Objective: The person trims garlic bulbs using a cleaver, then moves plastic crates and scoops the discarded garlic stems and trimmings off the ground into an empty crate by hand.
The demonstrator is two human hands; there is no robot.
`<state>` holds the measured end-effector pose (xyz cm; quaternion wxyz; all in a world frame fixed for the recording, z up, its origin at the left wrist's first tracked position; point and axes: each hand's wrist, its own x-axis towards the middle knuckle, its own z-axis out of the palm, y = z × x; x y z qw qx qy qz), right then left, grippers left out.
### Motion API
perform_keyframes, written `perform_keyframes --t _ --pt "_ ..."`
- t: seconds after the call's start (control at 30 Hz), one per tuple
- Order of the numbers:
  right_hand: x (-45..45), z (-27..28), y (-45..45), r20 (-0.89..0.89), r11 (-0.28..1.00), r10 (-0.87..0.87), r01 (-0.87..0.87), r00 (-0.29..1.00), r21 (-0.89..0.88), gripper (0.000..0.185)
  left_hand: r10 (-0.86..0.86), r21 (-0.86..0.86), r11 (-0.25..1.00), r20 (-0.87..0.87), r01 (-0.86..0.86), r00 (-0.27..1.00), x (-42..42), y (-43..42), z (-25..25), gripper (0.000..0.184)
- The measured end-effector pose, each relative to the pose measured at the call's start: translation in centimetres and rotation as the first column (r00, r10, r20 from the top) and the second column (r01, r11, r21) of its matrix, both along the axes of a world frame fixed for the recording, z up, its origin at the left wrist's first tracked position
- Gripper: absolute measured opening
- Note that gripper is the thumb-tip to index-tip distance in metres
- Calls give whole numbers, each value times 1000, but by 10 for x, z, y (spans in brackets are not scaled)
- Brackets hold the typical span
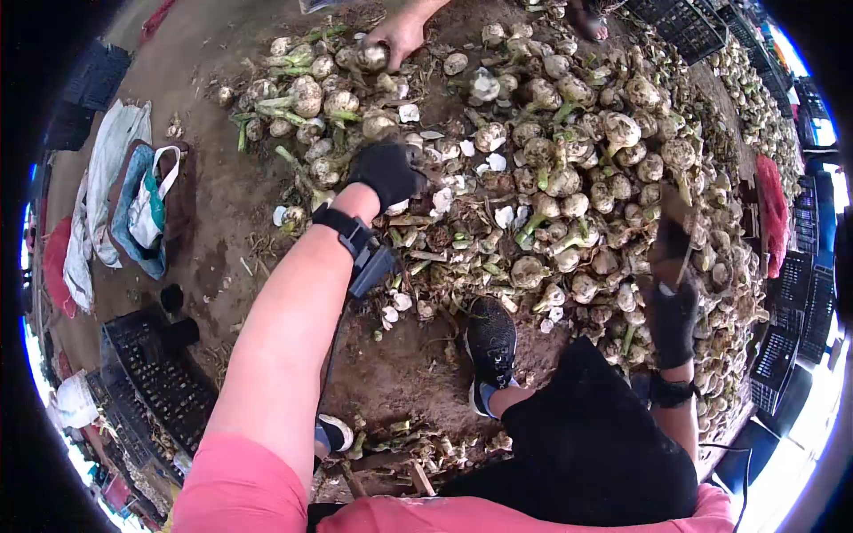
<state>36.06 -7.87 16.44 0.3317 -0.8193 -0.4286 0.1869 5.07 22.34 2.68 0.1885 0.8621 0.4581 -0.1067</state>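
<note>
My left hand (387,174), in a black fingerless glove, is closed low over the garlic pile. Its fingers point away from me, and what they hold, if anything, is hidden. Garlic bulbs (380,125) with soil and cut stems lie just beyond it, and white peeled skins (442,201) are scattered to its right. My right hand (675,324), also gloved in black, is wrapped round what looks like a broad-bladed knife (673,235), blurred and dark, above the bulbs on the right. Another person's bare hand (402,37) grips a garlic bulb (373,57) at the top.
A large heap of garlic (569,182) spreads to the right. Black crates (160,377) stand at lower left, with more crates (782,355) along the right edge. Sacks and a bag (153,209) lie on the left floor. My shoe (491,346) is planted beside the heap.
</note>
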Motion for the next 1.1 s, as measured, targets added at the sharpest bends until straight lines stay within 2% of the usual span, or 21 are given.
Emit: perform_keyframes --t 0.03,0.1,0.13,0.2,0.3,0.33,0.4,0.43,0.5,0.57,0.63,0.67,0.7,0.83,0.87,0.9,0.93,0.97,1.0,1.07,1.1 --pt "-18 2 9 101 994 106 -102 989 -49 19 62 21 998 39 -63 997 -8 -5 -12 36" --pt "-28 -6 16 218 952 301 -282 928 -116 21 115 -126 990 430 -66 895 -41 -26 -10 28" --pt "-31 -12 21 169 926 371 -351 913 -139 22 113 -125 990 432 -65 895 -51 -41 -7 28" --pt "-41 -18 41 66 847 529 -523 846 -97 26 -84 250 960 695 -130 714 -68 -73 -1 24" --pt "-70 -38 90 -6 818 576 -576 818 7 21 185 -69 977 742 -202 645 -90 -102 -2 30" --pt "-75 -58 110 -29 800 596 -590 803 108 19 180 -59 977 744 -204 644 -102 -111 -5 30" --pt "-95 -75 157 -150 791 604 -567 783 230 19 22 136 985 501 -103 865 -120 -126 -12 30" --pt "-105 -92 182 -144 831 552 -530 821 168 22 16 152 983 498 -105 867 -127 -135 -13 30" --pt "-123 -109 221 -275 868 497 -469 823 165 26 237 -158 969 392 -189 889 -144 -153 -12 31" --pt "-125 -149 260 8 770 636 -634 772 -73 39 207 -155 976 474 -151 856 -155 -164 -4 30" --pt "-142 -179 250 187 718 595 -621 782 314 40 184 -160 981 553 -113 812 -156 -171 5 29" --pt "-146 -171 237 73 825 558 -562 826 56 38 242 -185 969 571 -163 785 -150 -174 16 28" --pt "-146 -153 235 109 743 665 -638 739 -205 36 298 -212 954 588 -212 752 -143 -178 27 26" --pt "-128 -170 194 256 662 724 -750 640 4 33 302 -193 953 653 -233 695 -120 -189 27 23" --pt "-127 -170 184 46 774 630 -631 776 52 36 874 -867 482 466 -124 137 -105 -191 23 16" --pt "-129 -168 170 -173 872 488 -486 855 59 39 884 -880 461 446 -112 140 -95 -191 26 16" --pt "-128 -164 162 -261 855 514 -461 817 239 36 662 -594 749 676 -293 324 -87 -188 29 19" --pt "-130 -156 154 -334 810 563 -422 756 407 34 372 -185 910 756 -370 539 -80 -187 29 22" --pt "-132 -136 148 -455 845 532 -410 714 345 31 484 -346 855 799 -387 356 -73 -186 16 24" --pt "-143 -100 135 -393 840 543 -473 742 266 25 448 -364 892 793 -268 412 -62 -180 8 30" --pt "-149 -86 128 -207 808 585 -540 784 235 22 454 -370 889 789 -270 413 -58 -176 11 30"
